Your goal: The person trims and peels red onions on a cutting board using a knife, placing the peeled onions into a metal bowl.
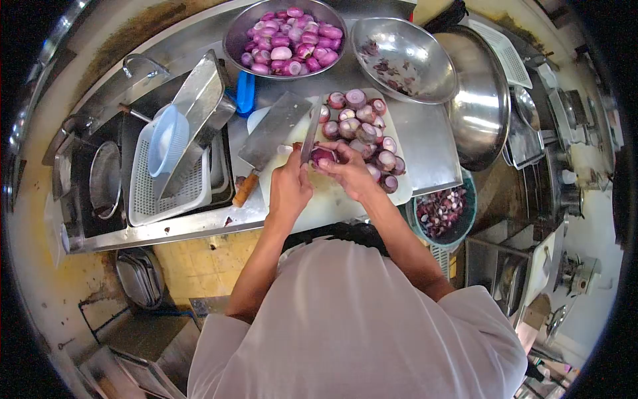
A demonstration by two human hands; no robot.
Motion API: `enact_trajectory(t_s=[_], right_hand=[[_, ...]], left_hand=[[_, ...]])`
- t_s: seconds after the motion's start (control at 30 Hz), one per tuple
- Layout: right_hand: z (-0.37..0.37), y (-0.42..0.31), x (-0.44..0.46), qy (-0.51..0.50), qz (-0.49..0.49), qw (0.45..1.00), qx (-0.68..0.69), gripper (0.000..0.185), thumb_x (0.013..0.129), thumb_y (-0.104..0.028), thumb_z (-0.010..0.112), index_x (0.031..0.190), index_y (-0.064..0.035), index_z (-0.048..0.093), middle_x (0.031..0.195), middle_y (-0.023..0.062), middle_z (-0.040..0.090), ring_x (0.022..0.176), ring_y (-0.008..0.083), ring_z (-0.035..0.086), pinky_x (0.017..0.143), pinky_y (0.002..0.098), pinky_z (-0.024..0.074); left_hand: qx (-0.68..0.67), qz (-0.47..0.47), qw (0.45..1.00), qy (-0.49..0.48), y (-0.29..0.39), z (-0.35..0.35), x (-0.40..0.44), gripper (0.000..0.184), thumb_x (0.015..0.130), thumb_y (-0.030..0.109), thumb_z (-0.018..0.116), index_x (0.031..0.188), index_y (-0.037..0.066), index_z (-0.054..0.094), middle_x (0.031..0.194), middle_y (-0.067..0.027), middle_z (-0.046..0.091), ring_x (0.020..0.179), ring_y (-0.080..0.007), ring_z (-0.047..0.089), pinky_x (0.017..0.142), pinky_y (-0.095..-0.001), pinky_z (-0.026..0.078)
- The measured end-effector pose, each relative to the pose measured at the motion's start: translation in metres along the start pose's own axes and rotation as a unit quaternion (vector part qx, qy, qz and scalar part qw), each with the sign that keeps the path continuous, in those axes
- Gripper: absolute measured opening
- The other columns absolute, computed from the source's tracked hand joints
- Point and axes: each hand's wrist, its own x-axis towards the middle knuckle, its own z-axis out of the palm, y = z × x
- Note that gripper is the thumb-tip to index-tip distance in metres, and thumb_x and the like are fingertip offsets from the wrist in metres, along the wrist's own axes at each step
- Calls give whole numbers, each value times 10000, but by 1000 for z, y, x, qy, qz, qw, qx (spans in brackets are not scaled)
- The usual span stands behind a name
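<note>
My left hand (pixel 291 186) is closed round the handle of a narrow knife (pixel 313 126), its blade pointing away from me over the board. Pinched in the fingers of my right hand (pixel 353 174) is a red onion (pixel 322 155), right beside the blade. Both hands are above a white cutting board (pixel 319 203). Several red onions with trimmed ends (pixel 366 114) are grouped on the board's far right part, beyond my right hand. To the left, a broad cleaver (pixel 276 128) with a wooden handle (pixel 245 191) lies partly on the board.
A steel bowl (pixel 228 45) of peeled onions stands at the back, beside another bowl (pixel 438 83) with skin scraps. A large steel pot (pixel 475 100) is at right. Below the counter's right edge sits a bin (pixel 469 226) of peelings. Left are a white basket (pixel 143 216) and a faucet (pixel 143 58).
</note>
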Motion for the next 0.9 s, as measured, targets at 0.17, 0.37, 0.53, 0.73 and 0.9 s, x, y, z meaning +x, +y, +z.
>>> enact_trajectory(t_s=[0.17, 0.37, 0.53, 0.73, 0.9], right_hand=[[-2, -7, -7, -72, -2, 997, 17, 474, 816, 0, 740, 1257, -16, 568, 1203, 103, 600, 1051, 205, 619, 918, 343, 554], [2, -13, -6, -7, 3, 999, -44, 506, 838, -3, 714, 1313, -23, 541, 1224, 99, 601, 1093, 197, 611, 928, 335, 548], [-2, -19, -9, -35, 0, 999, -40, 489, 805, -54, 772, 1252, -30, 575, 1163, 78, 627, 1058, 173, 610, 899, 311, 535], [-6, -11, 1, 40, -33, 990, -132, 558, 733, -91, 841, 1222, -17, 584, 1084, 63, 649, 987, 153, 615, 872, 298, 509], [-2, -8, 5, 65, -74, 977, -187, 579, 659, -133, 893, 1147, -34, 597, 1059, 62, 650, 981, 153, 611, 867, 295, 497]], left_hand=[[22, -21, 999, 39, -10, -1, 11, 109, 868, -15, 573, 976, -14, 569, 654, -206, 608, 588, -341, 661, 511, -426, 491], [52, 18, 995, 83, -11, -3, 9, 101, 855, -23, 577, 954, -7, 572, 670, -219, 599, 615, -337, 655, 521, -429, 486], [108, 44, 993, 20, -40, -10, 24, 263, 895, -40, 542, 1151, -12, 596, 799, -177, 666, 609, -178, 687, 514, -334, 521], [-156, -11, 986, -50, 15, -30, 7, 434, 866, -58, 539, 1297, -6, 552, 815, -184, 697, 577, -229, 697, 543, -335, 542], [-141, 35, 989, -31, 18, -29, 5, 447, 886, -40, 555, 1331, -25, 522, 923, -168, 680, 544, -203, 678, 501, -311, 530]])
